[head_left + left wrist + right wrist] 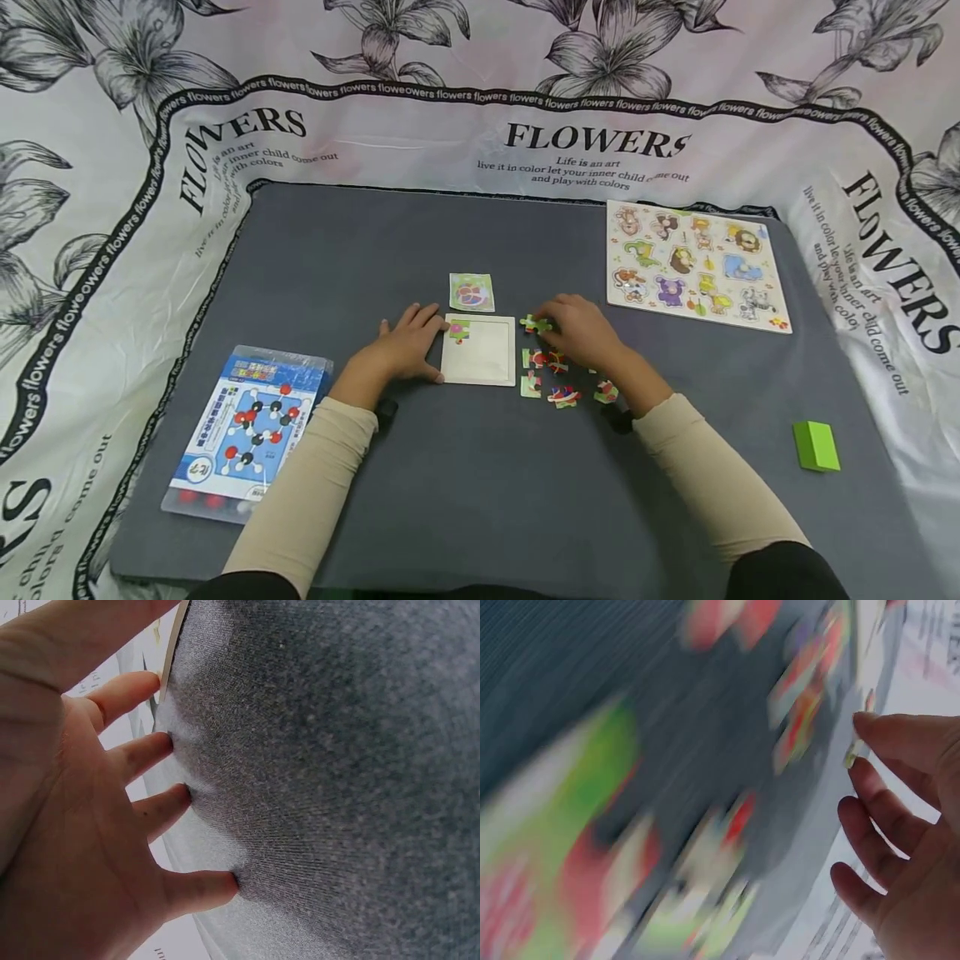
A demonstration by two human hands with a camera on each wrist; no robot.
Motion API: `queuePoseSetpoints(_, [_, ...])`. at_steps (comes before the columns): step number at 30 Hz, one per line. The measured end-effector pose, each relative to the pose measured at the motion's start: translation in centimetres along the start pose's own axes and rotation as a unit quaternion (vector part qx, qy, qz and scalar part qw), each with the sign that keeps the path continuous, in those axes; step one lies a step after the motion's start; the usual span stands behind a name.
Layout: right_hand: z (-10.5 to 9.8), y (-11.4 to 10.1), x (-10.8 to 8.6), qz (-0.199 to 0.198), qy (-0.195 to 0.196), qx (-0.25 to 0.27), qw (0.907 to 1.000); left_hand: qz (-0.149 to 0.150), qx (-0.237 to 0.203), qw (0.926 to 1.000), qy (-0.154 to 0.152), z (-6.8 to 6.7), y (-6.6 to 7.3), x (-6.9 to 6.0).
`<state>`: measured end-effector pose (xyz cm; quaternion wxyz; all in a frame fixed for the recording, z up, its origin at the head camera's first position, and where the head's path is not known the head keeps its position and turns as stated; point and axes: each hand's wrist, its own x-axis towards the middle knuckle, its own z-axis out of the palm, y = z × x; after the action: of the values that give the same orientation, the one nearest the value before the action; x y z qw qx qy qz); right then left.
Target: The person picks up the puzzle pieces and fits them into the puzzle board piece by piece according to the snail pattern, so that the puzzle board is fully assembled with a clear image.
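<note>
Puzzle piece (529,323) in the person's right hand (581,327) is pinched between thumb and forefinger, just beside the upper right corner of a square wooden tray (480,362); the other fingers of that hand are loosely bent and held apart. From where I stand, the left hand (405,343) is spread wide along the tray's left side, thumb by the lower corner and forefinger by the upper one, and up close the remaining fingertips rest on the grey table (525,492). One pink and green piece (459,332) lies inside the tray, up in its left corner. More loose pieces (562,397) are scattered near the tray's right side, below the right hand, coloured red, green and blue. Just above the tray is a small picture card (472,292). Farther off to the upper right lies a board of cartoon animals (660,308), and a green block (816,446) stands well apart near the right edge. A clear-cased set with ball-and-stick models on its front (258,433) lies beside the left forearm, partly behind the cream sleeve (307,487). Flower-printed cloth (412,133) surrounds the table.
</note>
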<state>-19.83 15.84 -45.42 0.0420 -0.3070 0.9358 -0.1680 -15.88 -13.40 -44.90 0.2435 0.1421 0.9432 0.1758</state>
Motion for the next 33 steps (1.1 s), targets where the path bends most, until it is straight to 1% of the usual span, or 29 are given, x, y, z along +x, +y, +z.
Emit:
queuePoseSetpoints(3, [0.4, -1.9, 1.2, -0.029, -0.005, 0.009, 0.9995, -0.001, 0.000, 1.0000, -0.005, 0.0, 0.1, 0.1])
queuePoseSetpoints(6, [0.9, -3.4, 2.3, -0.062, -0.003, 0.012, 0.9980, -0.002, -0.002, 1.0000, -0.009, -0.1, 0.1, 0.1])
queuePoseSetpoints(10, [1.8, -4.5, 3.5, -0.081, -0.006, 0.008, 0.9967, -0.002, -0.001, 0.9999, -0.012, -0.2, 0.1, 0.2])
queuePoseSetpoints(15, [2.9, -5.0, 4.1, -0.075, -0.011, -0.007, 0.9971, -0.001, 0.002, 0.9999, -0.011, -0.2, 0.0, 0.1])
queuePoseSetpoints(18, [3.3, -5.2, 4.2, -0.070, -0.007, -0.027, 0.9971, -0.003, 0.003, 0.9999, -0.013, -0.2, -0.1, 0.0])
queuePoseSetpoints(25, [3.1, -6.0, 3.8, -0.035, -0.011, -0.081, 0.9960, -0.001, 0.006, 0.9999, -0.014, -0.4, 0.3, 0.2])
queuePoseSetpoints(27, [2.9, -6.3, 3.8, -0.032, -0.022, -0.102, 0.9941, -0.002, 0.009, 0.9998, -0.016, -0.5, 0.4, 0.3])
queuePoseSetpoints(30, [2.5, -6.7, 3.8, -0.033, -0.052, -0.122, 0.9906, -0.004, 0.009, 0.9998, -0.015, -0.5, 0.4, 0.2])
queuePoseSetpoints(31, [2.5, -6.7, 3.8, -0.035, -0.063, -0.120, 0.9902, -0.005, 0.008, 0.9998, -0.016, -0.5, 0.3, 0.2])
queuePoseSetpoints(33, [2.3, -6.4, 3.6, -0.038, -0.077, -0.089, 0.9924, -0.008, 0.006, 0.9998, -0.018, -0.3, 0.2, 0.1])
